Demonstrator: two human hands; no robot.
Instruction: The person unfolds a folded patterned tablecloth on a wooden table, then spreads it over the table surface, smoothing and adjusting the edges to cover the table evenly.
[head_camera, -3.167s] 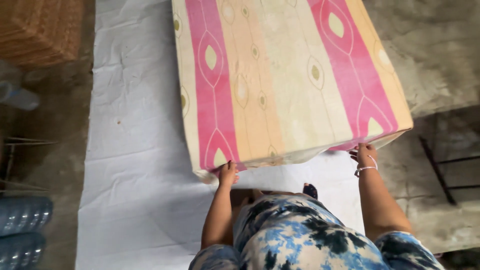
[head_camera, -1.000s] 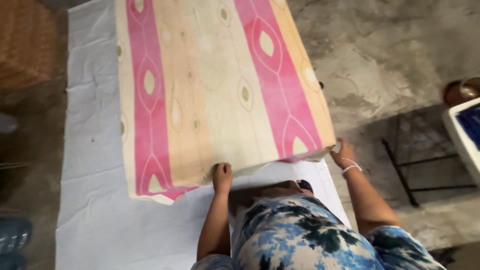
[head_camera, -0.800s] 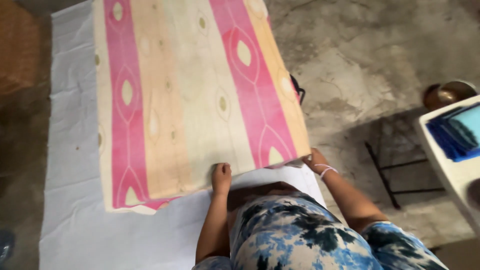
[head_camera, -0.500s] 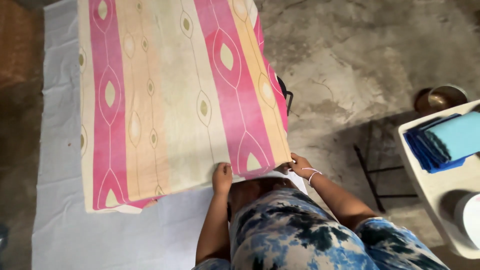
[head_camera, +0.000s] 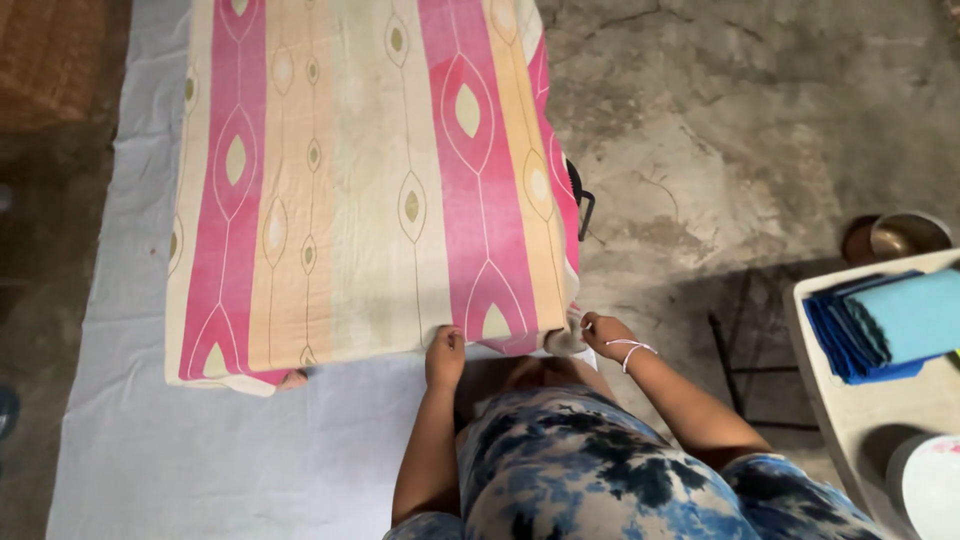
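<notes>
Pink-striped mattress (head_camera: 370, 180) is lying over a white sheet (head_camera: 200, 460), both hands gripping its near edge: left hand (head_camera: 445, 352) mid-edge, right hand (head_camera: 603, 334) pinching the corner

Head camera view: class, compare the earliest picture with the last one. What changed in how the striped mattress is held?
The right hand slid along the near edge of the striped mattress toward the left hand, now pinching its near right corner. The mattress's left end dropped toward the white sheet. The left hand kept its grip.
</notes>
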